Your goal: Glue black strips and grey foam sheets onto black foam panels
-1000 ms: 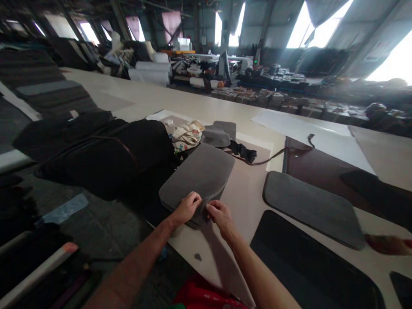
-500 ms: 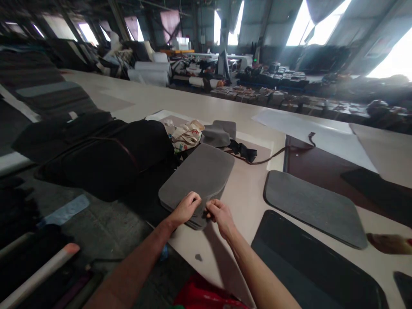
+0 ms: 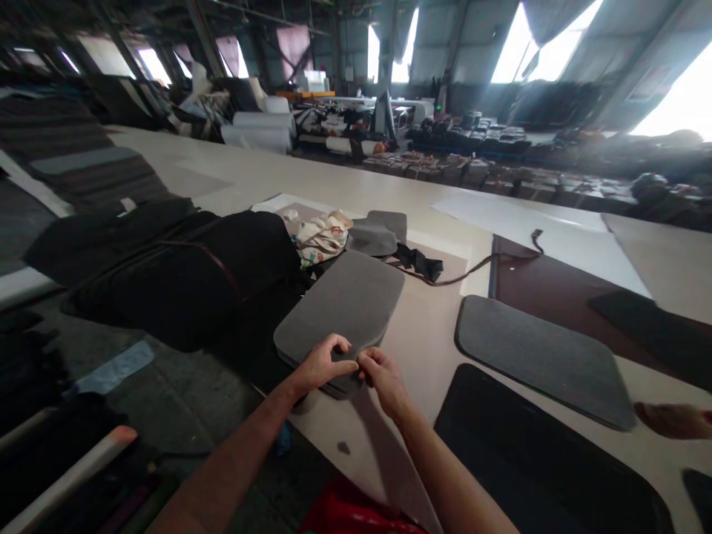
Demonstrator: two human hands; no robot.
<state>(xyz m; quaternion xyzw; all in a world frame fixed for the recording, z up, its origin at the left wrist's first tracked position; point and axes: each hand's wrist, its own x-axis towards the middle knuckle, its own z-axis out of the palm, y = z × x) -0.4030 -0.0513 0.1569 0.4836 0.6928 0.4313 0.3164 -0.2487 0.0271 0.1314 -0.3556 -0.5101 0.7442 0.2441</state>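
A stack of grey rounded mats (image 3: pixel 345 297) lies at an angle near the table's front edge. Over its near corner is my left hand (image 3: pixel 325 361), thumb stretched toward the other hand and fingers curved apart from it, with nothing visible in its grasp. Just to the right, my right hand (image 3: pixel 381 374) is closed in a pinch beside the stack's corner. Whatever sits between its fingertips is small, dark and hidden. A small grey scrap (image 3: pixel 343 448) rests on the table below both hands.
To the right lie another stack of grey mats (image 3: pixel 539 356) and a large black mat (image 3: pixel 534 452). A black bundle (image 3: pixel 194 274) sits at the left. Behind the mats are a crumpled printed cloth (image 3: pixel 321 236) and a brown strap (image 3: pixel 472 268). Someone's hand (image 3: pixel 670 420) shows at the right edge.
My left thumb has opened out from the curled fingers and now reaches toward my right fingertips. My right hand stays pinched in nearly the same place.
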